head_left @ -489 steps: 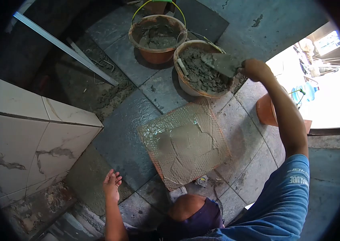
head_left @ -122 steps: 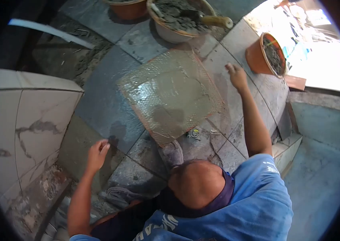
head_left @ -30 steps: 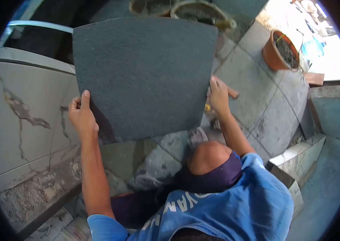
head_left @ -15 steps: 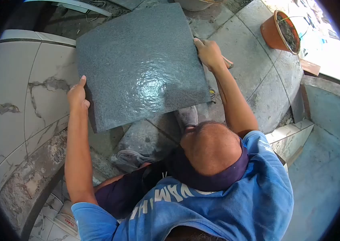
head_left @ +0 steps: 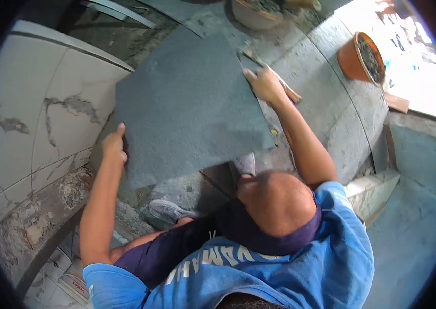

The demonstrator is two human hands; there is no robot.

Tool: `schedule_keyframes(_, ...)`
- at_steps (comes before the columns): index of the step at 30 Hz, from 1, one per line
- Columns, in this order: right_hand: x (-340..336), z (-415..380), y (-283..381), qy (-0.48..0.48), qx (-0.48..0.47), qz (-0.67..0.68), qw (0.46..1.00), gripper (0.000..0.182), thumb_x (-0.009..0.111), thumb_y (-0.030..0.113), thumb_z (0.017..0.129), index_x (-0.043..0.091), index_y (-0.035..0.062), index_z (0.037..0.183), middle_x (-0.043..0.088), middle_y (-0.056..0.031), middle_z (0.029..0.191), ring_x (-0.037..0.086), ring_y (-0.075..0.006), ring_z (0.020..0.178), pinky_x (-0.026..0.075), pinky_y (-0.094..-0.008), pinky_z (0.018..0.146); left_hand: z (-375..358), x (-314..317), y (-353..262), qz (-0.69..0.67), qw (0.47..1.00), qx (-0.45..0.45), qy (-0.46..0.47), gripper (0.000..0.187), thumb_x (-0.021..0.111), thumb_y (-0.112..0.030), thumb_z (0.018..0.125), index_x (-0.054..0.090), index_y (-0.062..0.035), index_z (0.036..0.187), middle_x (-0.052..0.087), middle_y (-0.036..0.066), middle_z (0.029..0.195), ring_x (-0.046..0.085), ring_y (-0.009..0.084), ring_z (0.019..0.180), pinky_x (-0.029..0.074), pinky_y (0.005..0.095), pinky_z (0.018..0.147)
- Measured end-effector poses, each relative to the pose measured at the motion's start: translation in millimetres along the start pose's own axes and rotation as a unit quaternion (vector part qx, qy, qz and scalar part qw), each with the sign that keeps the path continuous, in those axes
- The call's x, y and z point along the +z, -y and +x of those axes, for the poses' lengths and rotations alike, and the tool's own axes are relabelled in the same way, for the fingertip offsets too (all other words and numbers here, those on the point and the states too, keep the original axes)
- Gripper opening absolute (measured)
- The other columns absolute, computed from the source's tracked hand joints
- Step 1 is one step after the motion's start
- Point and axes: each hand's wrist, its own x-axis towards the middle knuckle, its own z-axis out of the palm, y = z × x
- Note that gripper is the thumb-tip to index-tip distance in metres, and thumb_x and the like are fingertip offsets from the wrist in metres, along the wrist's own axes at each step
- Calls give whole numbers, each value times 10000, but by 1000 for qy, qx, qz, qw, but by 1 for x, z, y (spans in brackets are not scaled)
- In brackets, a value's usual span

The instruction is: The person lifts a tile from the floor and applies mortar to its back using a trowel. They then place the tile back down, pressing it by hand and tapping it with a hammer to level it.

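Note:
A large square dark grey tile (head_left: pixel 192 108) with a rough matt face is held over the floor in front of my knees. My left hand (head_left: pixel 114 145) is closed on its left edge, thumb on the top face and fingers out of sight beneath. On the opposite edge my right hand (head_left: pixel 266 86) grips the tile in the same way, near the upper right side. Beside my right hand, a long thin tool with a wooden handle (head_left: pixel 291 94) lies on the floor, partly hidden. The surface under the tile is mostly covered from view.
Grey floor tiles (head_left: pixel 326 110) extend to the right. An orange bucket of mortar (head_left: pixel 349 59) stands there, and a pale bucket (head_left: pixel 254 19) at the top. White marble-patterned tiles (head_left: pixel 76 92) face the left side. My bent knee (head_left: pixel 279 203) and shoe (head_left: pixel 169 210) are close below the tile.
The tile looks smaller and sits lower in view, slightly to the right, with its bright glare gone. Both hands have moved with it, still gripping. The view itself has shifted a little.

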Motion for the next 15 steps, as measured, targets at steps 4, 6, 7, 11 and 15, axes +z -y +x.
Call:
schedule_keyframes(4,15,-19,13,17,-30,27,999,484,496,412,943,653,-40,867,621,-302,871,600,-463,886,461,-494,782,-1,-31,44,-47,996,67,-41,257,714,-242,871,581,-23,889,596,92,972,526,187,894,446,359,829)
schedule_keyframes(6,34,-26,10,16,-58,22,998,479,497,406,942,648,-40,856,620,-301,862,601,-460,877,460,-494,779,0,-48,67,-66,994,70,-59,256,722,-235,864,542,-60,812,539,44,875,464,154,821,419,335,762)
schedule_keyframes(7,43,-30,10,10,-65,31,997,475,496,400,942,643,-42,848,617,-301,856,599,-464,868,457,-494,773,1,-56,77,-75,992,72,-70,289,731,-227,857,503,-98,735,482,-4,777,403,121,749,392,311,695)
schedule_keyframes(11,60,-43,31,83,-57,33,994,474,487,390,943,631,-48,830,609,-304,844,591,-470,852,448,-489,757,-11,-82,112,-73,986,71,-129,328,742,-227,847,489,-113,671,416,-50,678,354,91,677,337,280,618)
schedule_keyframes(15,77,-46,45,183,-87,-5,979,486,467,393,955,624,-57,856,610,-300,827,599,-465,838,445,-486,765,-21,-107,143,-78,981,59,-167,333,744,-233,845,489,-113,669,413,-63,655,336,68,623,307,266,561)
